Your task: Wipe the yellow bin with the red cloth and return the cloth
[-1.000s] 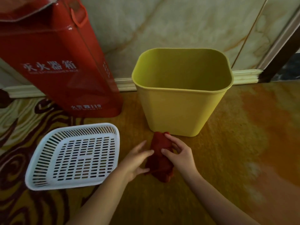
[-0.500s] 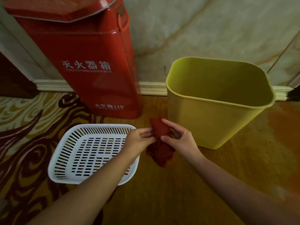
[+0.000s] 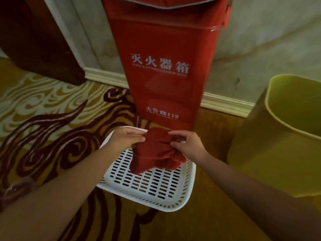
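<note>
At frame centre, left hand [image 3: 126,139] and right hand [image 3: 186,143] pinch the red cloth [image 3: 156,152] above the white slotted basket [image 3: 147,185]; returning it seems underway, lowering and letting go likely next.

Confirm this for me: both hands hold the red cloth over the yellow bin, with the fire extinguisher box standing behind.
Not quite. In the head view the left hand and right hand hold the red cloth over the white basket, not the yellow bin, which stands off to the right. The fire extinguisher box does stand behind.
</note>
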Demonstrator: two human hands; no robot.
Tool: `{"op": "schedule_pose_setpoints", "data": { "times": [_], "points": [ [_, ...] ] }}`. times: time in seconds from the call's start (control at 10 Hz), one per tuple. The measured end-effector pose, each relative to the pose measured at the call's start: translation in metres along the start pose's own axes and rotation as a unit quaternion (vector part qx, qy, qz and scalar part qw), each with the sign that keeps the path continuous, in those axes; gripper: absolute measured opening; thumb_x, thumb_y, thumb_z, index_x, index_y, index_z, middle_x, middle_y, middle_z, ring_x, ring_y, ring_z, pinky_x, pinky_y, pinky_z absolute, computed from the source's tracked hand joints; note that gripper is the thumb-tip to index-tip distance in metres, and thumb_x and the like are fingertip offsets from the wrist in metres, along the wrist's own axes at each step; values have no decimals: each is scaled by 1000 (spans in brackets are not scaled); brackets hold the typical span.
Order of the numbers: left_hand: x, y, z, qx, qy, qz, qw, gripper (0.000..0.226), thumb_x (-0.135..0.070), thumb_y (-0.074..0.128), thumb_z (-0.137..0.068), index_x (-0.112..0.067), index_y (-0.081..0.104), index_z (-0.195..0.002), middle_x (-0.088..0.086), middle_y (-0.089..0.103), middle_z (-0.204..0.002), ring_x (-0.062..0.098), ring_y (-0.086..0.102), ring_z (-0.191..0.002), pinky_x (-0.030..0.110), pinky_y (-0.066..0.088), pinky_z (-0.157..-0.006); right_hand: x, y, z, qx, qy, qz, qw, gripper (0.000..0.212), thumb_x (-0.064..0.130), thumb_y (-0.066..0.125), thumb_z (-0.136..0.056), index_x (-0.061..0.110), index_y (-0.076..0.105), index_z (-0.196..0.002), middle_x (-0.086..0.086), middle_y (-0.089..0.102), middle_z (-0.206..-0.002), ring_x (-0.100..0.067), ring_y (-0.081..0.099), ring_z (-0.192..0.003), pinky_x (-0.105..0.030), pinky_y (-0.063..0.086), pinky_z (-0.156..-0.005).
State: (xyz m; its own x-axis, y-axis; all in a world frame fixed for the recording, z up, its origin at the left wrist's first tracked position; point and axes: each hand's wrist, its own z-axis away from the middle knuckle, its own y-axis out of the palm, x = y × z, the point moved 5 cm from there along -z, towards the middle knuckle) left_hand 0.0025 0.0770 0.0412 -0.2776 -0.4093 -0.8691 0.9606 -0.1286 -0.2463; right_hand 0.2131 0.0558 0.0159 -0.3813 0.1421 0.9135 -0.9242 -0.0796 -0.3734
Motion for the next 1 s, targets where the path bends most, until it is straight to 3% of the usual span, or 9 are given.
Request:
{"op": "schedule_pose_setpoints", "data": {
  "times": [0.1, 0.3, 0.4, 0.5, 0.6, 0.7, 0.8, 0.9, 1.0],
  "points": [
    [42, -11, -11, -1, -57, 27, 998, 23, 1, 67, -72, -3, 67, -95, 3, 68, -81, 13, 65, -76, 17, 53, -60, -21, 29, -14, 11, 30, 39, 999, 31, 10, 72, -75, 28, 71, -100, 6, 69, -108, -10, 62, -96, -26, 48, -91],
    [98, -20, -28, -27, -116, 32, 992, 14, -1, 68, -72, -10, 69, -83, 6, 68, -84, 16, 66, -80, 17, 53, -60, -58, 64, -26, 27, 79, 49, 995, 33, 7, 69, -76, 30, 70, -100, 6, 67, -110, -6, 58, -96, -21, 44, -87],
    [111, -18, -34, -40, -134, 33, 990, 19, -3, 68, -72, -8, 69, -91, 7, 69, -86, 15, 66, -80, 15, 53, -56, -71, 75, -28, 29, 103, 42, 993, 34, 8, 68, -76, 32, 69, -101, 6, 66, -111, -10, 59, -99, -29, 48, -92],
    [117, -17, -39, -53, -152, 38, 986, 22, -3, 68, -72, -6, 69, -94, 6, 68, -82, 14, 66, -75, 14, 52, -51, -75, 83, -31, 49, 115, 35, 992, 35, 7, 69, -77, 26, 68, -105, 2, 66, -112, -12, 56, -97, -24, 43, -88],
    [119, -15, -39, -61, -177, 44, 981, 21, -4, 67, -73, -8, 69, -93, 9, 68, -89, 13, 64, -75, 18, 52, -57, -74, 82, -34, 58, 123, 33, 990, 34, 7, 69, -77, 23, 68, -106, -1, 65, -115, -15, 58, -99, -29, 46, -93],
    [111, -14, -34, -74, -199, 60, 975, 24, -3, 68, -73, -7, 67, -96, 14, 65, -101, 20, 63, -87, 28, 52, -70, -65, 76, -30, 69, 155, 20, 985, 34, 6, 69, -76, 18, 67, -108, -5, 66, -115, -20, 61, -103, -38, 47, -98],
    [89, -14, -25, -96, -205, 63, 972, 38, -5, 68, -74, -7, 60, -111, 15, 60, -115, 25, 59, -104, 29, 49, -79, -47, 59, -22, 63, 184, 6, 981, 31, 3, 67, -77, 14, 66, -106, -7, 67, -113, -20, 62, -103, -37, 48, -97],
    [52, -13, 0, -97, -180, 76, 976, 44, -6, 66, -75, -8, 56, -118, 10, 59, -116, 21, 58, -104, 28, 46, -82, -13, 37, -2, 56, 192, -10, 980, 28, 3, 66, -77, 12, 67, -104, -8, 68, -108, -19, 62, -91, -32, 52, -83],
    [13, -14, 25, -93, -158, 98, 978, 48, -7, 67, -75, -8, 53, -121, 8, 60, -108, 19, 59, -98, 30, 46, -81, 27, 13, 14, 40, 195, -8, 980, 30, 7, 67, -78, 13, 66, -107, -3, 65, -100, -16, 59, -87, -32, 51, -80]
  ]
}}
